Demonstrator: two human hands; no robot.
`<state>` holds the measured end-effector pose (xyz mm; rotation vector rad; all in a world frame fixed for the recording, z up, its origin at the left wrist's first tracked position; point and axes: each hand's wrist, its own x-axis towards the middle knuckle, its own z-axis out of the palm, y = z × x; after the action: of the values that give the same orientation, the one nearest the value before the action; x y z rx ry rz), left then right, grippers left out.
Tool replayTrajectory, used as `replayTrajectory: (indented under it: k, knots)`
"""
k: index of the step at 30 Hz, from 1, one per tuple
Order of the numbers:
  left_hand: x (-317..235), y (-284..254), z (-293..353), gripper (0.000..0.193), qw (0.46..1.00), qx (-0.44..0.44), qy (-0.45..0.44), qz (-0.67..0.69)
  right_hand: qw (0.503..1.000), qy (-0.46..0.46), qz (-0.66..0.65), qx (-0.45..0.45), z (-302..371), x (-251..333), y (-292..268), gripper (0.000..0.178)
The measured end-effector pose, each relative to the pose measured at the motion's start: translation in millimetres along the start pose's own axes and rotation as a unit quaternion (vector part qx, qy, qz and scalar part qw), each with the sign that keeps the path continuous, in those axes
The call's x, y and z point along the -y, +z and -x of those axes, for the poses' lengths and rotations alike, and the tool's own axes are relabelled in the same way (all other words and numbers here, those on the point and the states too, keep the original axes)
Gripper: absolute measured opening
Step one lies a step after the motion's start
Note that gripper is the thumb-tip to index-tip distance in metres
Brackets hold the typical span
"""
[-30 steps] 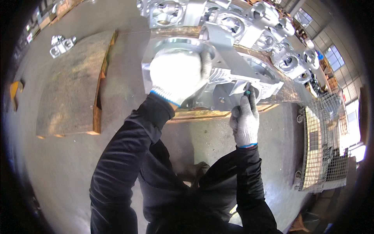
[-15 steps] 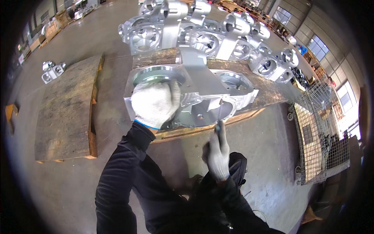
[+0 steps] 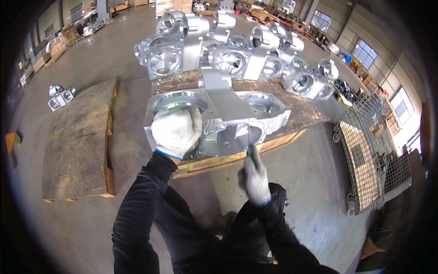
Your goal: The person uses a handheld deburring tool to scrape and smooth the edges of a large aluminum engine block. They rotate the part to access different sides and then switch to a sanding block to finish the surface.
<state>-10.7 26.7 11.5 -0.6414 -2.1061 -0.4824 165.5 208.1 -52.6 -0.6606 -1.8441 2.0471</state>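
Note:
In front of me lies a large silvery metal housing with two round bores and a raised arm, on a worn wooden pallet. My left hand, in a white knit glove, grips its near left edge below the larger bore; its fingertips are partly hidden. My gloved right hand is closed round the dark handle of a thin-shafted hand tool. The tool points up and away from me, its shaft at the rim of the housing's near right opening. What kind of tip it has is too small to make out.
Several similar housings crowd the far side of the pallet. Another wooden pallet lies on the floor at left, with a smaller metal part beyond it. A wire mesh cart stands at right.
My view has tilted up slightly and turned right, so the housings appear lower and further left. Both hands stay at the near housing, the tool still at the right opening's rim.

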Motion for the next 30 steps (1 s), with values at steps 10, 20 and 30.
replayTrajectory:
  k: [10, 20, 30]
  knots:
    - [-3.4, 0.4, 0.2, 0.034, 1.000, -0.029, -0.007, -0.003, 0.998, 0.009, -0.048, 0.046, 6.0, 9.7, -0.1, 0.063]
    - [-3.9, -0.8, -0.5, 0.034, 0.999, -0.035, 0.002, 0.000, 0.999, 0.035, 0.027, 0.001, 11.0, -1.7, -1.6, 0.064]
    - [-2.9, 0.0, 0.7, 0.035, 1.000, -0.021, -0.002, -0.016, 0.997, 0.054, -0.041, 0.021, 9.6, 10.5, 2.8, 0.063]
